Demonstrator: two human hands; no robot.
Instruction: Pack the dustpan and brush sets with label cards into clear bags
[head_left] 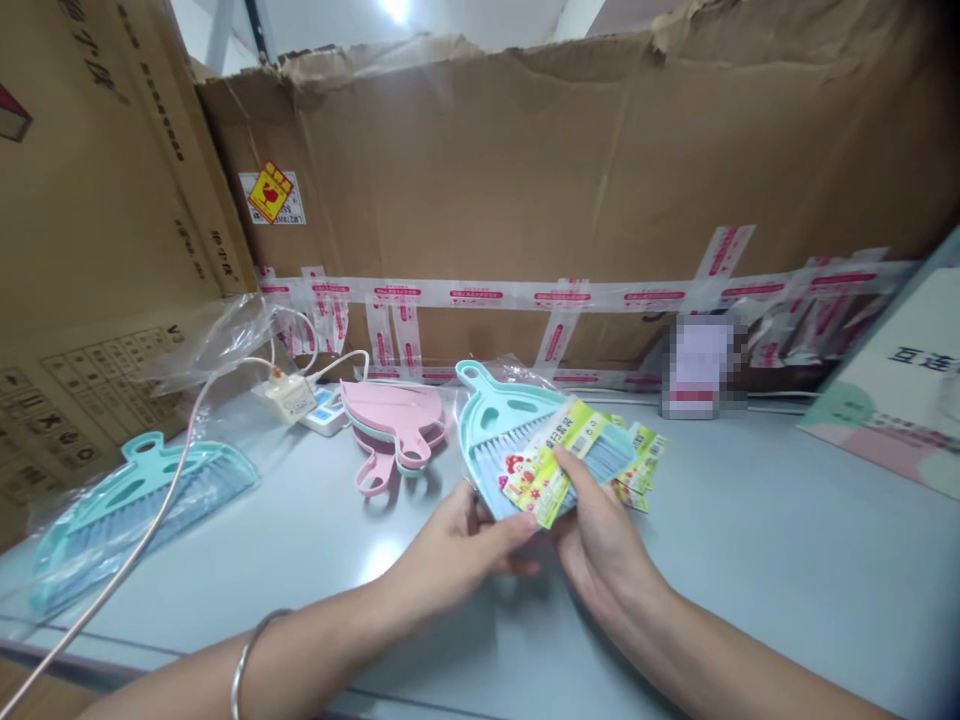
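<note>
A turquoise dustpan (pixel 471 420) with a blue-bristled brush (pixel 611 455) nested in it is held up near the middle of the table, tilted. My left hand (pixel 472 545) grips its lower left edge, the thumb reaching a printed yellow-green card (pixel 551 470) that lies across the front. From the right, my right hand (pixel 604 530) closes on the same set, thumb pressed on the card and fingers mostly hidden underneath. Several similar cards (pixel 649 455) lie just behind its right side. Clear plastic shows around the dustpan's back edge.
Pink dustpans (pixel 394 408) are stacked left of centre, beside a power strip (pixel 326 410) with a plugged adapter (pixel 291 398). A bagged turquoise set (pixel 187 480) lies left, a white cable (pixel 161 510) across it. Cardboard boxes (pixel 480 180) wall the back; a phone (pixel 694 370) leans there.
</note>
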